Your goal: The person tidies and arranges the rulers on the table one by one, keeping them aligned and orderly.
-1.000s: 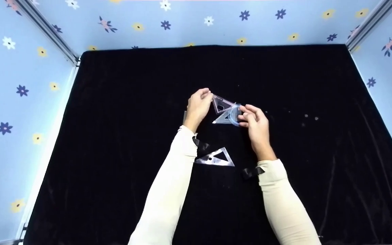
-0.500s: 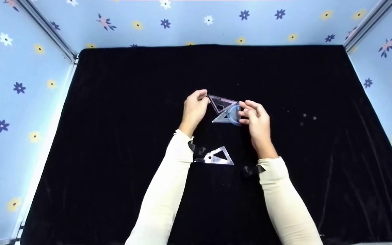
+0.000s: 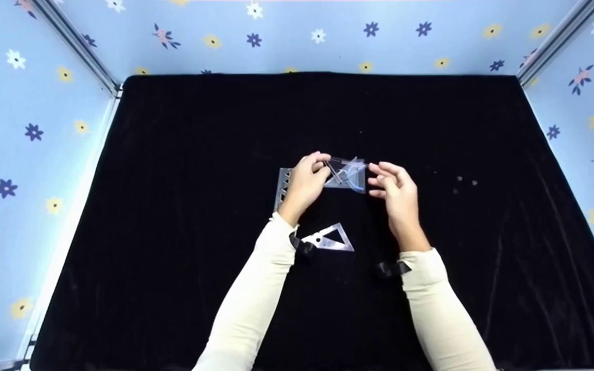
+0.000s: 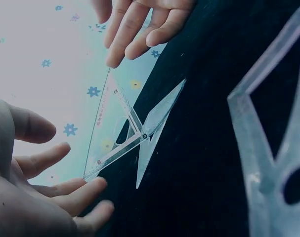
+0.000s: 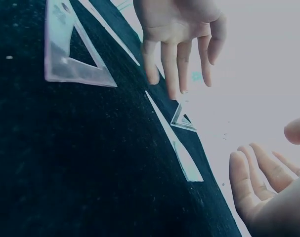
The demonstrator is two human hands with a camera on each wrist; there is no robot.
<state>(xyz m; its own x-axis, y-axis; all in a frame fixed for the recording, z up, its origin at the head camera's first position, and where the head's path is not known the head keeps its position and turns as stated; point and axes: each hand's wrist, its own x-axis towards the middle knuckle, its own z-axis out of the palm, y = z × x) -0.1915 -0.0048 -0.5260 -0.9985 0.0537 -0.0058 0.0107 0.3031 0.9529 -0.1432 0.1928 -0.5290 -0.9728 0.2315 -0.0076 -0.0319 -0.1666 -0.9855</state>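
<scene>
A clear set square [image 4: 115, 143] stands tilted between both hands, its corners at their fingertips. My left hand [image 3: 307, 183] is at the left corner; in the left wrist view its fingers [image 4: 65, 190] extend to that corner while the thumb stays apart. My right hand [image 3: 400, 196] reaches toward the other end with fingers extended, and its fingertips meet the upper corner in the left wrist view. Under the tilted piece a pale blue triangle [image 3: 356, 180] with a curved blue band lies on the black cloth. The right wrist view shows straight fingers on both hands.
Nearer the person, another clear set square [image 3: 346, 241] lies flat, partly behind the left wrist strap. A ruler with triangular cutouts [image 3: 282, 188] sits left of the left hand. Flowered blue walls [image 3: 297, 36] border the black cloth [image 3: 199, 154].
My left hand has moved right and toward the person, uncovering the ruler. The set square has tipped up and shifted over the blue triangle. My right hand has moved slightly right and nearer.
</scene>
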